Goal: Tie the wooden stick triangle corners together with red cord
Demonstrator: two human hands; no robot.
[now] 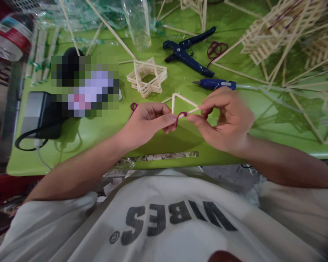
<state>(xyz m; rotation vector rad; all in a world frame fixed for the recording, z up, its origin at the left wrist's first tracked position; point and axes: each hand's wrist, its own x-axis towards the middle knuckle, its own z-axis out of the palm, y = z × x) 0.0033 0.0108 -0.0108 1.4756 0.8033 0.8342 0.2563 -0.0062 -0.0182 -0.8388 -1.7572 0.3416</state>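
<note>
My left hand (149, 122) and my right hand (224, 120) meet over the near part of the green table (98, 127). Between them is a small triangle of thin wooden sticks (182, 102). My right hand pinches one corner of the triangle. My left hand's fingers are closed on a dark red thread (181, 116) looped at that corner. A loose end of the same kind of thread (133, 106) shows behind my left hand.
A star of stacked sticks (147, 77) lies behind my hands. Blue cutters (187, 52), a blue glue gun (217, 84), a coil of red thread (216, 49), a clear plastic bottle (139, 22), large stick frames (284, 32) at right, a black power adapter (39, 114) at left.
</note>
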